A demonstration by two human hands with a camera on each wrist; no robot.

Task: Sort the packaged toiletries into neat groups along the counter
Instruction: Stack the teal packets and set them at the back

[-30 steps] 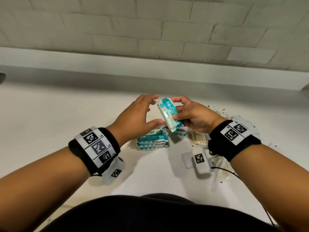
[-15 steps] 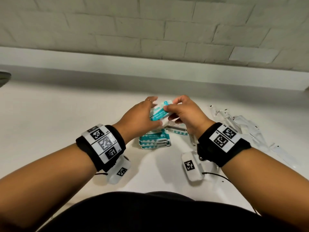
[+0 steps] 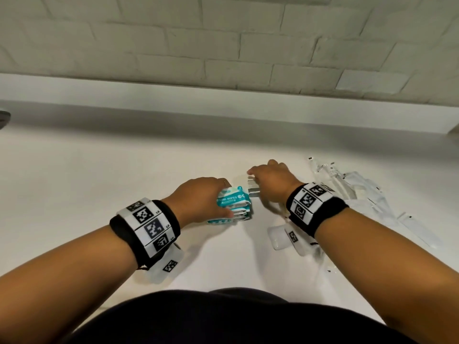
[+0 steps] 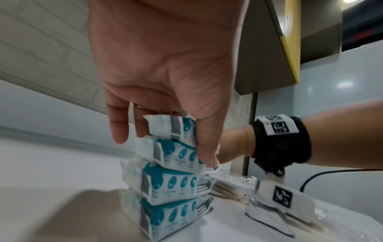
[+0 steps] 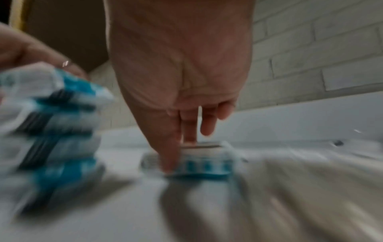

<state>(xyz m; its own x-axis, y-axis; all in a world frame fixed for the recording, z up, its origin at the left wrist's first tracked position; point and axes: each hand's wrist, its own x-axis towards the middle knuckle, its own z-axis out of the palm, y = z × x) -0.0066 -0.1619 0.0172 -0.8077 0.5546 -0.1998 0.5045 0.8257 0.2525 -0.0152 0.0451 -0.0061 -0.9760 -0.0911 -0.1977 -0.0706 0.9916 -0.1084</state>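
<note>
A stack of several teal-and-white mini wipes packs (image 3: pixel 233 213) (image 4: pixel 172 188) (image 5: pixel 51 131) stands on the white counter (image 3: pixel 99 184). My left hand (image 3: pixel 224 199) (image 4: pixel 176 144) grips the top pack (image 3: pixel 232 197) (image 4: pixel 176 127) on that stack, thumb on the near side and fingers behind it. Just right of the stack, one more wipes pack (image 3: pixel 253 191) (image 5: pixel 205 162) lies flat on the counter. My right hand (image 3: pixel 254 182) (image 5: pixel 180 153) reaches down onto it, pinching it between thumb and fingers. The right wrist view is blurred.
Clear-wrapped slim toiletries (image 3: pixel 360 192) lie scattered on the counter to the right of my right wrist. Wrapped wooden pieces (image 4: pixel 228 188) lie right next to the stack. A raised ledge and brick wall (image 3: pixel 223 58) close the back. A dark object (image 3: pixel 3 119) sits at the far left.
The pack held up between both hands has come down onto the stack with my left hand. My right hand let it go and dropped to the lone pack on the counter.
</note>
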